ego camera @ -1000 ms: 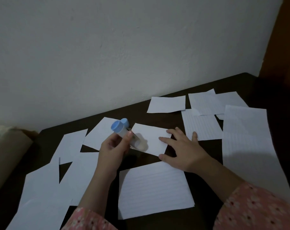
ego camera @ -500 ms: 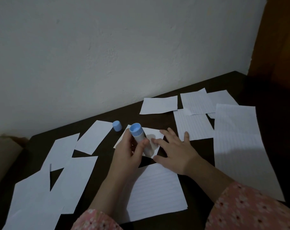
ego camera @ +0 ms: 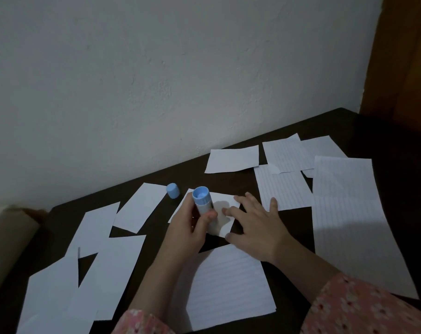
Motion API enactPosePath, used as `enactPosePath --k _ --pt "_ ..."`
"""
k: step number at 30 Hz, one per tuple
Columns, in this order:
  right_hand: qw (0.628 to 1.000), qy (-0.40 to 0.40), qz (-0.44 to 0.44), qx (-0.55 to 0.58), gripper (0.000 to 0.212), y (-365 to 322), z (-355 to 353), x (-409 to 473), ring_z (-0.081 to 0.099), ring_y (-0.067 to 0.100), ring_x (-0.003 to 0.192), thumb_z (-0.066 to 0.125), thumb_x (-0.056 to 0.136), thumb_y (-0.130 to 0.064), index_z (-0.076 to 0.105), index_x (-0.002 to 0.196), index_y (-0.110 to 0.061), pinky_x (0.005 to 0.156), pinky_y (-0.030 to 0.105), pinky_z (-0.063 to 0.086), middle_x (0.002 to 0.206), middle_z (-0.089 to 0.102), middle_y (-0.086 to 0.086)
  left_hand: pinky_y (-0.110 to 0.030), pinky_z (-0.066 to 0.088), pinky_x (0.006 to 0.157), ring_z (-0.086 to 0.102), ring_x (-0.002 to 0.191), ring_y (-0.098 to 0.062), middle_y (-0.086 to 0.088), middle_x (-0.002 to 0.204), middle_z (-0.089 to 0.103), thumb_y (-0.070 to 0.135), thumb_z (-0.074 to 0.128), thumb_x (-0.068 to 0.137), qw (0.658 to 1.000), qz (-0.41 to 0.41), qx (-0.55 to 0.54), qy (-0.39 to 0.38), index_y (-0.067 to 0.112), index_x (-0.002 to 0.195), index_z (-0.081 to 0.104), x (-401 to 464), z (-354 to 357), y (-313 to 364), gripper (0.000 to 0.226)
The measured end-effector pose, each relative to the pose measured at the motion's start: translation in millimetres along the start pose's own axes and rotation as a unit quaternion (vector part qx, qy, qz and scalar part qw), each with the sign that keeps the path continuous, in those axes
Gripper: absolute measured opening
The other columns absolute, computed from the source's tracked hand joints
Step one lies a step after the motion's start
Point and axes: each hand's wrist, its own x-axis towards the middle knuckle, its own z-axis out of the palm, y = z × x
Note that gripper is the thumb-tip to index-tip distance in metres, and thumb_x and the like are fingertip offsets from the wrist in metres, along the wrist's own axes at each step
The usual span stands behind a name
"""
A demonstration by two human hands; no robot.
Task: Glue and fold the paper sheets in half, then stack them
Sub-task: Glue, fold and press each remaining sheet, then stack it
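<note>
Fingers of the left hand (ego camera: 187, 227) curl round the glue stick (ego camera: 204, 208), mid-frame on the small paper sheet (ego camera: 225, 213); right hand (ego camera: 255, 227) presses it, fingers spread. Light pressure might let the sheet skid.

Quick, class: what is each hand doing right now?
Left hand: holding the glue stick.
Right hand: open, fingers flat on the small sheet.

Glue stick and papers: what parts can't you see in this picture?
- Glue stick, head view: its tip is hidden behind the left hand.
- Small paper: partly covered by both hands; glue on it can't be seen.
- Bottom-left papers: cut off by the picture edge.
</note>
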Motion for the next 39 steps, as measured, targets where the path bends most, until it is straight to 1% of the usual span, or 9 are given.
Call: enactPosePath --k 4,10,15,19,26,30,33,35,39 --pt "1.000 -0.001 0.000 -0.004 0.059 1 -1 0 -0.009 0.018 0.149 0.044 0.092 -0.055 0.025 0.147 -0.042 0.113 0.062 -0.004 0.161 0.005 -0.006 -0.013 0.042 0.071 0.051 0.093 0.007 0.029 0.102 0.048 0.030 0.055 0.092 1.000 -0.022 -0.005 0.017 0.041 0.112 0.040 5 -11 -9 0.028" --pt "1.000 -0.004 -0.001 -0.006 0.060 1 -1 0 -0.009 0.018 0.149 0.043 0.092 -0.056 0.023 0.147 -0.043 0.113 0.062 -0.004 0.161 0.004 -0.007 -0.010 0.039 0.067 0.050 0.089 0.005 0.032 0.099 0.045 0.031 0.054 0.094 0.998 -0.045 0.009 0.035 0.040 0.115 0.037 10 -20 -19 0.029" --pt "1.000 -0.002 -0.001 -0.004 0.060 1 -1 -1 -0.009 0.017 0.148 0.043 0.092 -0.056 0.023 0.147 -0.043 0.113 0.062 -0.005 0.161 0.004 -0.007 -0.010 0.037 0.068 0.046 0.099 -0.003 0.017 0.110 0.047 0.029 0.052 0.095 0.996 -0.062 0.011 0.057 0.030 0.131 0.038 13 -26 -26 0.039" --pt "1.000 -0.003 0.002 -0.006 0.060 1 1 0 -0.010 0.017 0.148 0.042 0.092 -0.056 0.022 0.147 -0.043 0.113 0.061 -0.005 0.161 0.003 -0.008 -0.022 0.039 0.077 0.047 0.100 -0.008 0.014 0.109 0.048 0.027 0.050 0.096 0.993 -0.074 0.030 0.087 0.026 0.132 0.039 16 -31 -34 0.038" --pt "1.000 -0.008 0.002 -0.007 0.060 0 -2 0 -0.010 0.017 0.148 0.042 0.093 -0.055 0.021 0.148 -0.043 0.113 0.061 -0.006 0.161 0.001 -0.009 -0.030 0.041 0.083 0.049 0.099 -0.013 0.008 0.109 0.049 0.026 0.050 0.097 0.984 -0.099 0.041 0.139 0.019 0.132 0.040 18 -37 -40 0.037" --pt "1.000 -0.006 0.004 -0.003 0.060 0 -1 0 -0.010 0.017 0.148 0.043 0.093 -0.055 0.022 0.148 -0.044 0.114 0.061 -0.006 0.161 0.002 -0.008 -0.033 0.043 0.082 0.053 0.105 -0.019 0.003 0.112 0.053 0.033 0.047 0.097 0.970 -0.133 -0.035 0.202 0.026 0.123 0.041 13 -40 -47 0.028" --pt "1.000 -0.007 0.004 -0.002 0.060 0 -2 -1 -0.010 0.017 0.148 0.043 0.093 -0.054 0.022 0.148 -0.043 0.114 0.061 -0.005 0.161 0.002 -0.008 -0.040 0.043 0.093 0.049 0.108 -0.018 0.002 0.117 0.049 0.044 0.040 0.098 0.917 -0.208 -0.174 0.293 0.024 0.138 0.035 11 -43 -46 0.044" --pt "1.000 -0.007 0.000 0.000 0.060 0 -2 -1 -0.009 0.017 0.148 0.044 0.093 -0.053 0.023 0.148 -0.043 0.114 0.061 -0.005 0.161 0.002 -0.008 -0.043 0.040 0.099 0.048 0.115 -0.021 -0.002 0.127 0.048 0.046 0.037 0.099 0.895 -0.226 -0.220 0.315 0.027 0.145 0.027 13 -46 -43 0.051" --pt "0.999 -0.014 -0.017 0.024 0.057 1 -6 -2 -0.009 0.018 0.148 0.048 0.092 -0.044 0.028 0.146 -0.044 0.114 0.060 -0.008 0.161 0.006 -0.011 -0.046 0.035 0.106 0.044 0.128 -0.028 -0.006 0.139 0.044 0.042 0.036 0.099 0.905 -0.199 -0.229 0.298 0.027 0.145 0.022 12 -44 -28 0.050"
